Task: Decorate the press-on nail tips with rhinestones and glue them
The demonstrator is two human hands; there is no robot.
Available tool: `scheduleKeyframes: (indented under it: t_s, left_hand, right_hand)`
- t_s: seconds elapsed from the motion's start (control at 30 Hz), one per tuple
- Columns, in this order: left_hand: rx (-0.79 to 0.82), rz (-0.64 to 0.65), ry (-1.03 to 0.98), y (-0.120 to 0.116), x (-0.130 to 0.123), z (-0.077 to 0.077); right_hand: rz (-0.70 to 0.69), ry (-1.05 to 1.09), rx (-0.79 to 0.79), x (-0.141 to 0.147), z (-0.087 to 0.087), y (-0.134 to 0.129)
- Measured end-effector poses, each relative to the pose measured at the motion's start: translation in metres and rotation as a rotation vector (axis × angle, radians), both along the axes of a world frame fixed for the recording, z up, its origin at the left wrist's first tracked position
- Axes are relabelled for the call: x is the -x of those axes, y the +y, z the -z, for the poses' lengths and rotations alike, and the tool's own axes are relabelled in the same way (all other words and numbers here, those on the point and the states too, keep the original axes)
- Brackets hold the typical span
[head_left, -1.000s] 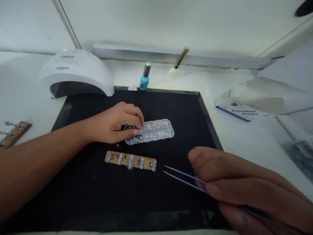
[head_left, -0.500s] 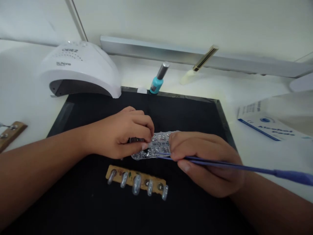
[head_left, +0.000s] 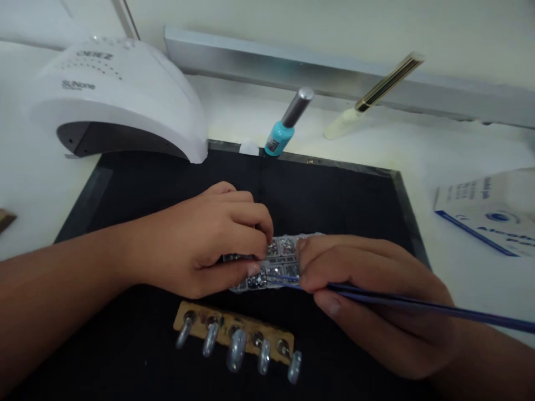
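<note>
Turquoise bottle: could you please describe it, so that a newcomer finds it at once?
Start from the big black mat and follow its far edge rightward from the white lamp. Right beside a small white piece is the turquoise bottle. Its silver-grey cap sets it apart from the pale bottle farther right, whose cap is gold.

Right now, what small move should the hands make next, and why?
Perhaps ease the tweezers closed on one of the shiny pieces: the right hand holds their parted tips over the clear case, near those pieces, and the left hand rests on the case. Whether the tips touch any, I can't tell.
</note>
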State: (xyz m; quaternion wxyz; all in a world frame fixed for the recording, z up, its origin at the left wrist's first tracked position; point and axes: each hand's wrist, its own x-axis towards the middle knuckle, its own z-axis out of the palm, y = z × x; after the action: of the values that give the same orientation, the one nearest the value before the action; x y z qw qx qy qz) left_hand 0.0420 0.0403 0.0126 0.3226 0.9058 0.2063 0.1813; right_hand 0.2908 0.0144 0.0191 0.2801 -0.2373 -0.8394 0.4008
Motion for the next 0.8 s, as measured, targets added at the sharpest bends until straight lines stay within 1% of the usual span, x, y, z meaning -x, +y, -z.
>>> scheduleKeyframes:
  t_s: [0.17,0.33,0.4,0.5,0.63,0.8]
  left_hand:
    - [-0.001,-0.003,0.004,0.001,-0.001,0.000]
    - [-0.009,-0.015,-0.014,0.001,-0.001,0.003]
    - [-0.017,-0.017,-0.018,0.000,-0.001,0.004]
    - [-0.021,-0.013,-0.015,-0.001,0.000,0.004]
    - [-0.030,-0.009,-0.019,0.000,-0.001,0.004]
    - [-0.031,-0.014,-0.017,0.000,-0.001,0.003]
  right_hand:
    - [0.020,-0.108,-0.043,0.001,-0.005,-0.001]
    - [-0.066,-0.081,-0.217,0.004,-0.002,0.002]
    - [-0.068,-0.084,-0.276,0.006,0.000,0.003]
    - [-0.054,-0.089,-0.318,0.009,0.000,0.002]
    - [-0.054,-0.098,-0.332,0.009,-0.002,-0.004]
    - [-0.001,-0.190,-0.245,0.006,-0.005,-0.014]
